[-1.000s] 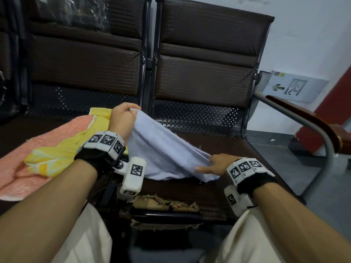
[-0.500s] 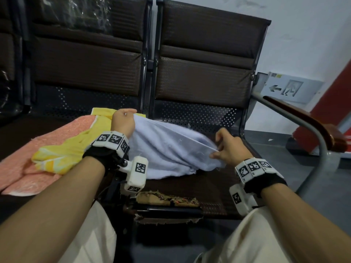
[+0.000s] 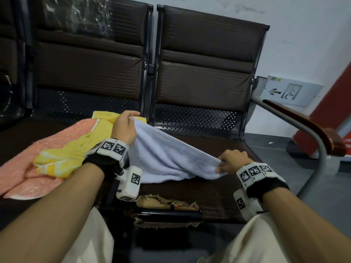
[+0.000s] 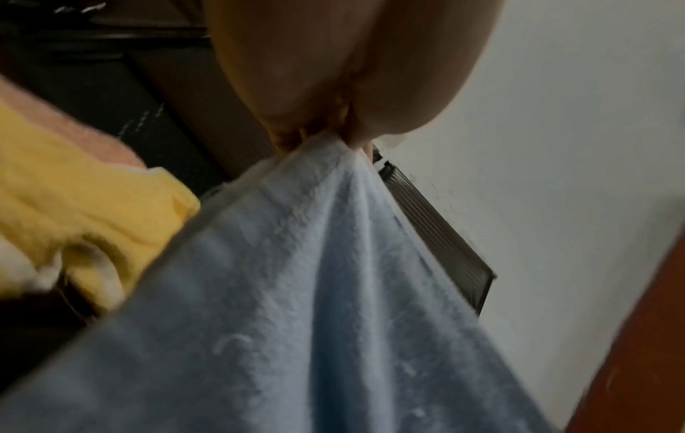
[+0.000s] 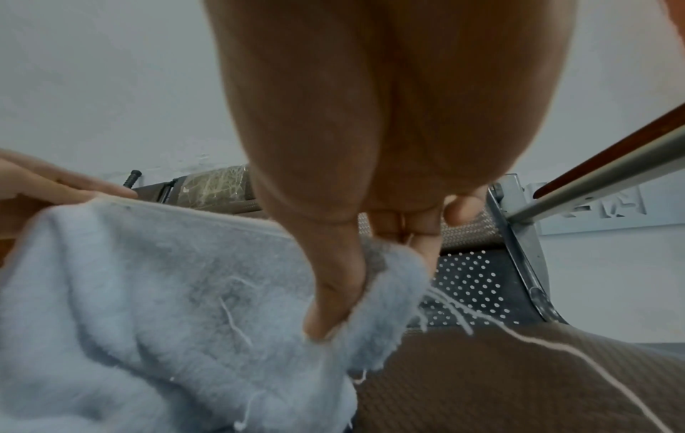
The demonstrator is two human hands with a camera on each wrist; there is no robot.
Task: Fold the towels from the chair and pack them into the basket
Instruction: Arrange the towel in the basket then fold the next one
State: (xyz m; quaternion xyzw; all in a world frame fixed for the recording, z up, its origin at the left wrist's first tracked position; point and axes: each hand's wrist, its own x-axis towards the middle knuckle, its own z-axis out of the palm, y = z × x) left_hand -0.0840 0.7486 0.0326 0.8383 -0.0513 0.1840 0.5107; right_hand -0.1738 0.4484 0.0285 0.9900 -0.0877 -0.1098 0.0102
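Observation:
A pale blue towel (image 3: 167, 158) hangs stretched between my two hands above the brown seat (image 3: 218, 196). My left hand (image 3: 126, 126) pinches one corner at the far left, seen close in the left wrist view as blue towel (image 4: 315, 293) bunched under the hand (image 4: 333, 129). My right hand (image 3: 230, 162) pinches the opposite corner lower and nearer; in the right wrist view the thumb and fingers of that hand (image 5: 356, 281) clamp the frayed edge of the towel (image 5: 166, 307). A yellow towel (image 3: 76, 150) lies crumpled on a pink towel (image 3: 38, 158) on the left seat. No basket is in view.
Dark chair backs (image 3: 205, 63) rise behind the seats. A metal armrest with a wooden top (image 3: 307, 128) curves along the right. The seat's front edge is torn, with padding (image 3: 167, 203) showing. A loose thread (image 5: 556, 348) trails on the seat.
My right hand took hold of the towel's lower corner, lifted it, then drew it rightward and nearer, pulling the top edge taut. My left hand kept its grip and barely moved.

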